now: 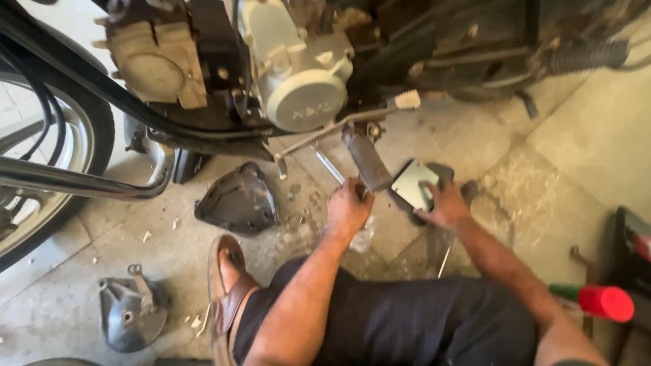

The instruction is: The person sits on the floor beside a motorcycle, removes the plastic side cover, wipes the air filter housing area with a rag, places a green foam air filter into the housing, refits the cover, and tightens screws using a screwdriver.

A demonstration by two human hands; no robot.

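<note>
Head view: left hand [347,210] gripped the footpeg [367,161] base under the engine [298,74]; right hand [444,205] held a flat grey plate [413,183] beside it. Fitting appeared underway; aligning the plate seemed next.

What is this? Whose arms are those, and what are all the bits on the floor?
The camera sits on a person's head and looks down, so you see their own arms and one sandal. In front is the underside of a motorcycle, with its wheel at the left. The left hand reaches up at the rubber footrest. The right hand rests on a flat grey plate. On the concrete floor lie two dark metal covers, one rounded, one near the foot. A red-capped can lies at the right.
</note>
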